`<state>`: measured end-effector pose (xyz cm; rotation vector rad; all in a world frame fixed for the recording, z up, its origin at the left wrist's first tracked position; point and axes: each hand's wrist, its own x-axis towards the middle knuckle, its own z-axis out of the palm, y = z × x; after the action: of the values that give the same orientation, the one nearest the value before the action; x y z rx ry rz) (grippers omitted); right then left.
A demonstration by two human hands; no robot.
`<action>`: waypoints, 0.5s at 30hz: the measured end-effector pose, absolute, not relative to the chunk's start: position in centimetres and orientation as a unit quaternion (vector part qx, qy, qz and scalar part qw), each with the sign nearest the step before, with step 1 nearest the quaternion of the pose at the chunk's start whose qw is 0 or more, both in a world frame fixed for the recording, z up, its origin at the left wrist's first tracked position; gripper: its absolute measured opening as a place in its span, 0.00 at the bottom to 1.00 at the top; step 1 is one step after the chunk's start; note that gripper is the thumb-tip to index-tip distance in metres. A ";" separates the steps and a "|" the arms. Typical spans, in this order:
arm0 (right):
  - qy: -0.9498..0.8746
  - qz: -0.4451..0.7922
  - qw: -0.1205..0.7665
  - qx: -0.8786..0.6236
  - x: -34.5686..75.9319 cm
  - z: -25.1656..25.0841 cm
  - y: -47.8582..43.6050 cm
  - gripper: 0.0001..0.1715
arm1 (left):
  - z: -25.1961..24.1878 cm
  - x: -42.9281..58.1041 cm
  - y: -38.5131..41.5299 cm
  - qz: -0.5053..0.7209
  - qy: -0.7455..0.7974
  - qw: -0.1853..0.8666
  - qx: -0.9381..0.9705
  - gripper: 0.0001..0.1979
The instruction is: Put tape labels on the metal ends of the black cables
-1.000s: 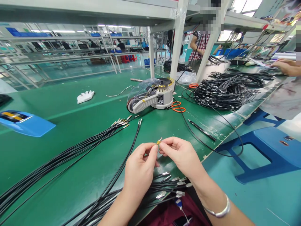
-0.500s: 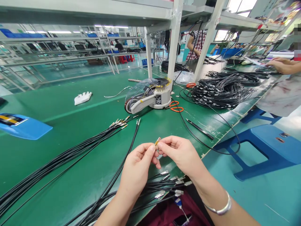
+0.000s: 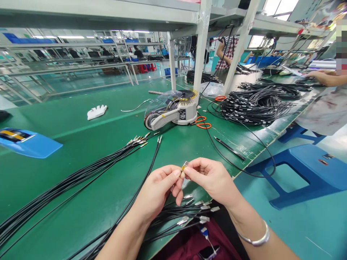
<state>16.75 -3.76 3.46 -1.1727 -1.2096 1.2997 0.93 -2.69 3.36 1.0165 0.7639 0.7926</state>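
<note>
Above the bench's front edge, my left hand (image 3: 158,189) and my right hand (image 3: 213,178) meet fingertip to fingertip around a small metal cable connector (image 3: 185,164). A bit of yellow tape (image 3: 183,168) shows on it. My left thumb and fingers pinch its lower end, while my right thumb and forefinger press at the taped part. Fingers hide most of the connector and its cable. Below my hands lie several black cables (image 3: 173,213) with silver connectors (image 3: 204,219). Another bundle of black cables (image 3: 89,173) with taped ends stretches out to the left.
A round tape dispenser (image 3: 187,108) stands mid-bench, beside orange-handled scissors (image 3: 203,124). Tweezers (image 3: 230,148) lie to the right. Farther back is a coiled heap of cables (image 3: 255,104). A white glove (image 3: 97,112), a blue tool (image 3: 35,144) and a blue stool (image 3: 303,166) are around.
The connector is turned so more of its metal end and the yellow tape show. My left fingers have shifted slightly lower; both hands stay together.
</note>
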 end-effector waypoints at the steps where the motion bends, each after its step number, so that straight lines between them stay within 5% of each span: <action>1: -0.507 0.523 0.484 -0.484 16.8 3.5 -3.8 0.11 | 3.3 0.8 -2.7 0.356 0.339 0.741 0.457 0.13; 9: -0.580 0.472 0.480 -0.458 17.2 3.2 -3.9 0.10 | 3.6 0.5 -2.7 0.316 0.282 0.810 0.404 0.14; 15: -0.685 0.435 0.503 -0.298 17.5 2.5 -3.0 0.06 | 3.3 -0.1 -2.9 0.234 0.202 0.883 0.352 0.13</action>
<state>17.51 -2.99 2.51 -0.7202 -1.6534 1.0493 -0.07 -2.86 3.33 0.7324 0.4212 0.4880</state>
